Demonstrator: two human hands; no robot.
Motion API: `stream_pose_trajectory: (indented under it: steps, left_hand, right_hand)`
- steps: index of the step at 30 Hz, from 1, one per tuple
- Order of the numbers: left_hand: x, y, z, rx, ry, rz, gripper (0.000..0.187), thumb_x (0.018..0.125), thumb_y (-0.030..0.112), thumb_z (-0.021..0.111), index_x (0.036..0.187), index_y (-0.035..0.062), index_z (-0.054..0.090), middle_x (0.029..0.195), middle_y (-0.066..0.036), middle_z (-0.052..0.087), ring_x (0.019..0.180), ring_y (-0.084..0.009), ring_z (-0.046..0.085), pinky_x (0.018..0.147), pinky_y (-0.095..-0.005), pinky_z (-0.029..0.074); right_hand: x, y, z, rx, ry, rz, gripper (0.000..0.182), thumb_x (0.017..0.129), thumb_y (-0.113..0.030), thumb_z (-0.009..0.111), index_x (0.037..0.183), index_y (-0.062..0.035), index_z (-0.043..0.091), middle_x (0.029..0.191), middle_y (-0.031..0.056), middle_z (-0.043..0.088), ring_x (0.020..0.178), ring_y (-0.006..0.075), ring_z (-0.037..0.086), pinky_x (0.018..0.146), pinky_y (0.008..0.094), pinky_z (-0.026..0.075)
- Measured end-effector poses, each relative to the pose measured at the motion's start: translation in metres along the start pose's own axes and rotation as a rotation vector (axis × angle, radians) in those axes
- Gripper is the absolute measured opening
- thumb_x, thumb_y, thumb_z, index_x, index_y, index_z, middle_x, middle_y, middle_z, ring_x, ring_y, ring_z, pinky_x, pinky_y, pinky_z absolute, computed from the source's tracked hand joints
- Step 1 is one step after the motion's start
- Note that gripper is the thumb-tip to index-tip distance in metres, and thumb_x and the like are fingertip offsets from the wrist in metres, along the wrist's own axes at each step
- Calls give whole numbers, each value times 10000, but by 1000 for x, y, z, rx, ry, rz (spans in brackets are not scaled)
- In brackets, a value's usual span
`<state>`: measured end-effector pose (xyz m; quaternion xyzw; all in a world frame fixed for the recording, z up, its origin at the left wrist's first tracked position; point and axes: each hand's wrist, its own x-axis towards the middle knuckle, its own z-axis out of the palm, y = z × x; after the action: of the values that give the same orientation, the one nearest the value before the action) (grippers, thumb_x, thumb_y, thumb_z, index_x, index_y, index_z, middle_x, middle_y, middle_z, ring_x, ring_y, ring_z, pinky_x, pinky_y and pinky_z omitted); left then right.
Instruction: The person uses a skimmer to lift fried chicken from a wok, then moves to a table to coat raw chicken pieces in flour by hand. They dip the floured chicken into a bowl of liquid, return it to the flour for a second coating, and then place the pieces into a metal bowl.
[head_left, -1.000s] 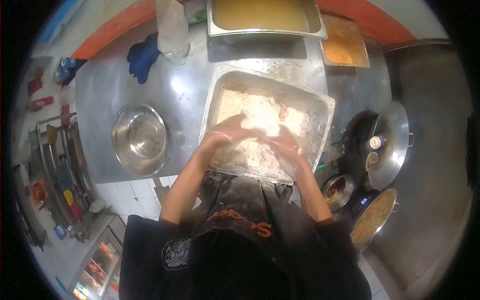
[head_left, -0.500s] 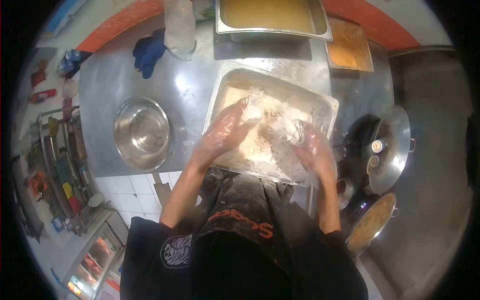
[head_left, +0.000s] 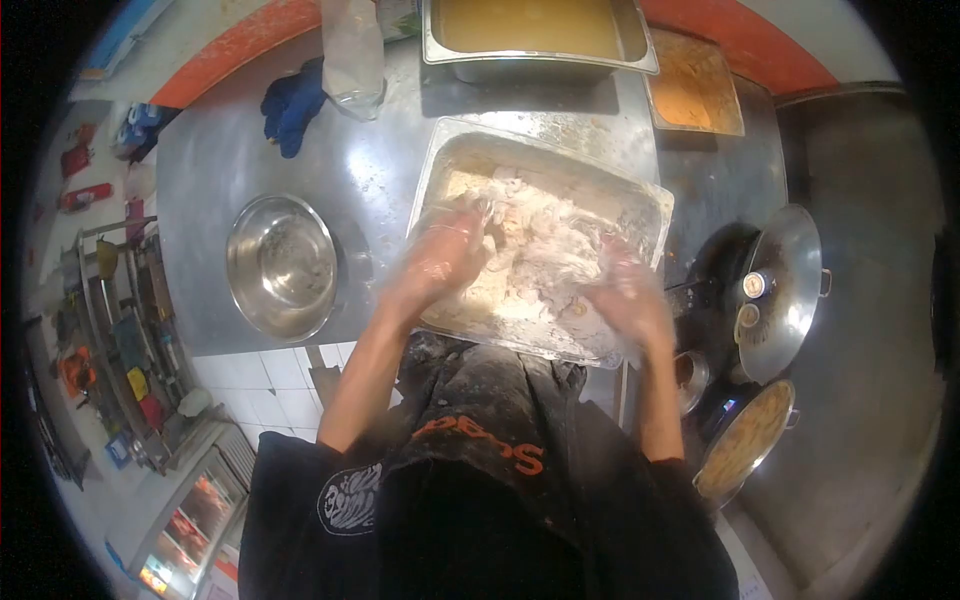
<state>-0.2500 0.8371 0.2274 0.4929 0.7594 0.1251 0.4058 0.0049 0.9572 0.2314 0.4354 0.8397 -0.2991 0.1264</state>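
Left hand and right hand are working apart in flour, grips too blurred to tell; gentle lifting, low inside tray, is probably serving best.

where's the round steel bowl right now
In the head view, the round steel bowl sits on the metal table, left of the floury tray and below the blue cloth.

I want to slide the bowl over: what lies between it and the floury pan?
Bare tabletop, with the left arm reaching over it beside the pan, right of the bowl; the head view shows this.
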Motion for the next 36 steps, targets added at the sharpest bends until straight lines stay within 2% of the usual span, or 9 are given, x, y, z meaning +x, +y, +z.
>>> stream_pose_trajectory:
  steps: [5, 11, 16, 19, 22, 25, 31, 33, 36]
  left_hand:
    - [21, -2, 54, 206, -283, -133, 806, 835, 130, 552, 1524, -158, 247, 1436, -414, 452, 1344, -442, 511, 1156, -436, 395]
    - [8, 0, 36, -314, -263, -286, 852, 873, 232, 636, 1520, -169, 253, 1427, -403, 483, 1357, -427, 506, 1143, -409, 405]
    - [0, -11, 32, -450, 275, -98, 780, 939, 436, 607, 1406, -171, 454, 1462, -395, 451, 1390, -473, 452, 1183, -447, 347]
    - [30, -21, 38, -213, 234, -145, 777, 950, 490, 601, 1405, -130, 494, 1515, -392, 385, 1448, -472, 374, 1229, -445, 273]
    - [74, -16, 41, -412, 180, -315, 818, 965, 533, 604, 1408, -144, 483, 1424, -344, 529, 1361, -426, 502, 1132, -433, 404]
    - [71, 2, 23, -684, 107, -342, 750, 981, 542, 572, 1377, -94, 549, 1323, -329, 610, 1284, -422, 573, 1066, -460, 446]
    - [20, -6, 17, -550, 169, -88, 656, 999, 520, 560, 1160, -109, 655, 1135, -236, 673, 1040, -267, 636, 937, -398, 487]
    - [15, -15, 42, -643, 426, 158, 620, 1000, 473, 567, 1099, -131, 665, 1098, -249, 682, 1000, -258, 655, 914, -381, 493]
    - [43, -12, 46, -432, 616, 29, 556, 995, 401, 572, 1080, -142, 656, 1102, -287, 675, 1026, -294, 664, 920, -374, 487]
  right_hand:
    - [17, -42, 63, -217, -92, 4, 790, 765, -404, 825, 1276, 127, 543, 1193, 303, 662, 1130, 393, 660, 969, 425, 530]
    - [39, -30, 70, 449, -314, 220, 773, 806, -322, 791, 1369, 121, 502, 1278, 288, 654, 1146, 358, 663, 969, 400, 532]
    - [52, 9, 43, 1010, -182, 234, 740, 859, -410, 802, 1324, 93, 521, 1178, 253, 698, 1081, 331, 692, 921, 328, 577]
    - [67, -18, 6, 617, -210, 240, 807, 868, -424, 800, 1392, 89, 462, 1270, 285, 641, 1136, 357, 668, 975, 321, 574]
    - [97, -52, 48, 71, -118, 222, 915, 830, -521, 793, 1438, 62, 437, 1444, 318, 496, 1291, 375, 568, 1071, 373, 521]
    - [107, -48, 106, 969, -143, 253, 1027, 796, -680, 728, 1505, -5, 416, 1586, 303, 325, 1446, 364, 408, 1182, 440, 393]
    - [76, -11, 40, 435, -317, -183, 744, 951, -570, 629, 1510, -105, 469, 1516, 206, 492, 1371, 284, 510, 1181, 459, 372]
    - [89, 15, 51, 663, -319, -9, 698, 974, -547, 609, 1499, -106, 481, 1513, 196, 498, 1376, 286, 499, 1181, 449, 366]
    - [117, 32, 92, 843, -184, 319, 700, 983, -572, 568, 1485, -90, 490, 1522, 208, 488, 1398, 308, 473, 1177, 439, 356]
